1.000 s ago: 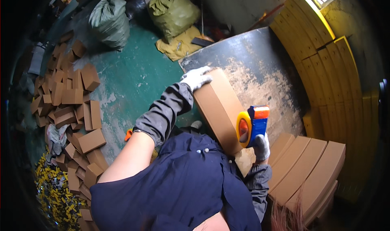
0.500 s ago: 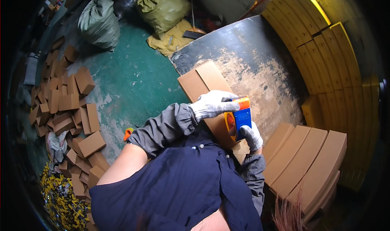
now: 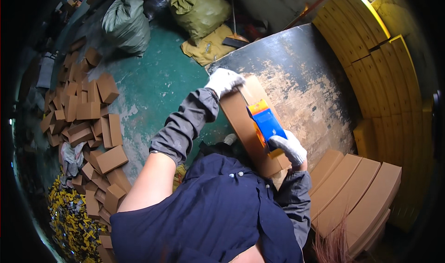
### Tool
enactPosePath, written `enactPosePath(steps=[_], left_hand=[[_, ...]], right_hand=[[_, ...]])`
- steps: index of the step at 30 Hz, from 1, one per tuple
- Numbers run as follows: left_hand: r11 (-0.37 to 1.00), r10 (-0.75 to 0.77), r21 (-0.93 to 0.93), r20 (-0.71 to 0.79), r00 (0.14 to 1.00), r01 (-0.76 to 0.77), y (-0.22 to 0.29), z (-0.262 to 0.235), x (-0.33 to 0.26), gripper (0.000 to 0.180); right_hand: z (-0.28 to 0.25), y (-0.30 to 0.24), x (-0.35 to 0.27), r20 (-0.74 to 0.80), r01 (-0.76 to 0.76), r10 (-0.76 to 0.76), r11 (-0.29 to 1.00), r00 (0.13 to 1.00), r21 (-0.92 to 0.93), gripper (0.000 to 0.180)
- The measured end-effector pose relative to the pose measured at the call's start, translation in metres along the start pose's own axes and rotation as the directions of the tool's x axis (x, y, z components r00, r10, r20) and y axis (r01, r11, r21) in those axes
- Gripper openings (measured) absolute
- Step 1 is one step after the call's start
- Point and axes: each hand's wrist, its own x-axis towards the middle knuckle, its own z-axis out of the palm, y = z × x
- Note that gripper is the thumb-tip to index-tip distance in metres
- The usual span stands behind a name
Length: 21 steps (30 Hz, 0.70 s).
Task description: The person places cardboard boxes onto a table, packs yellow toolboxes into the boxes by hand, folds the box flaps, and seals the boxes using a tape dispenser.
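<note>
A long brown cardboard carton [image 3: 244, 124] lies slantwise on the worn tabletop in front of me. My right hand [image 3: 290, 148], in a white knit glove, grips a blue and orange tape dispenser [image 3: 268, 122] just above the carton's top. My left hand [image 3: 225, 82], gloved alike, is closed at the carton's far end. Its fingers are curled in, and what they hold, if anything, is hidden. A thin line runs from near these fingers toward the dispenser; whether it is tape or the carton's seam I cannot tell.
Several flat-stacked brown cartons [image 3: 354, 189] stand at my right. Yellow stacked pieces [image 3: 384, 78] line the right wall. Small brown boxes [image 3: 88, 119] are heaped on the floor at left, beside a yellow-and-black pile [image 3: 69, 216]. Filled sacks [image 3: 126, 24] stand at the back.
My left hand has left the dispenser and moved away to the carton's far end. The dispenser, in my right hand, has tilted and now hangs over the carton. The whole view has shifted slightly.
</note>
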Motion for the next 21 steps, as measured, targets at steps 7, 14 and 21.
enactPosePath(steps=[7, 14, 21], left_hand=[[0.877, -0.026, 0.481, 0.033, 0.999, 0.007, -0.118, -0.044, 0.041, 0.054], [0.531, 0.204, 0.846, -0.063, 0.977, -0.056, -0.01, -0.018, -0.005, 0.039], [0.16, 0.31, 0.776, 0.548, 0.777, -0.61, -0.009, 0.022, -0.073, 0.062]], right_hand=[[-0.005, -0.006, -0.031, -0.051, -0.297, 0.293, 0.951, 0.955, -0.089, 0.038], [-0.015, 0.009, -0.035, -0.155, -0.208, 0.204, 0.978, 0.967, -0.016, 0.039], [-0.029, 0.052, -0.105, -0.199, -0.253, 0.23, 0.962, 0.952, -0.099, 0.045]])
